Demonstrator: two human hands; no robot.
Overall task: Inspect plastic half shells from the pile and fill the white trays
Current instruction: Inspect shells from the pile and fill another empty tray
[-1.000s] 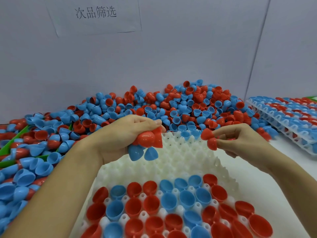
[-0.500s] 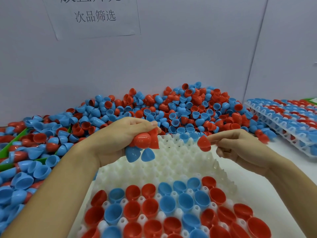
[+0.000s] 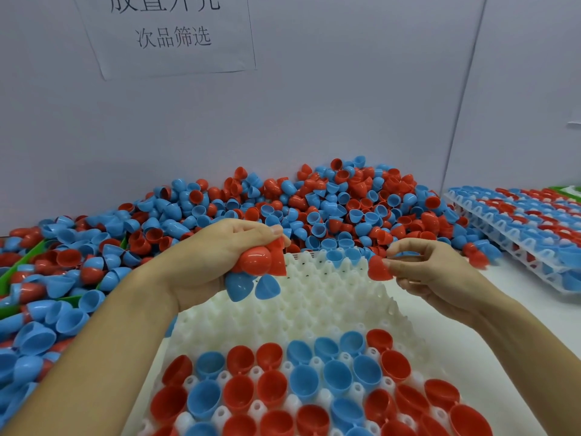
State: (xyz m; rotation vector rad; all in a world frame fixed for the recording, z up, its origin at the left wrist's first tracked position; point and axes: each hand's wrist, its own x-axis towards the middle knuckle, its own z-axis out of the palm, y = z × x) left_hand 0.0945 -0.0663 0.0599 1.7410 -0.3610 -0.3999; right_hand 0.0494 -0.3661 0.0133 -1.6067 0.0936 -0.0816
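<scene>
While the white tray (image 3: 317, 297) lies directly below both hands, its near rows are occupied by red and blue half shells seated open side up, and its far rows are bare. A second, filled tray stack (image 3: 522, 228) is located at the right edge. The loose pile (image 3: 283, 209) of red and blue shells is heaped against the wall behind the tray. Several shells, two red (image 3: 261, 261) and two blue (image 3: 240, 286), are gripped in the curled fingers of the left hand (image 3: 204, 262). A single red shell (image 3: 379, 269) is pinched between thumb and fingertips of the right hand (image 3: 430, 272) above the tray's far edge. On the paper sign (image 3: 169, 33) fixed to the wall, the line "次品筛选" is legible; the line above is cropped.
</scene>
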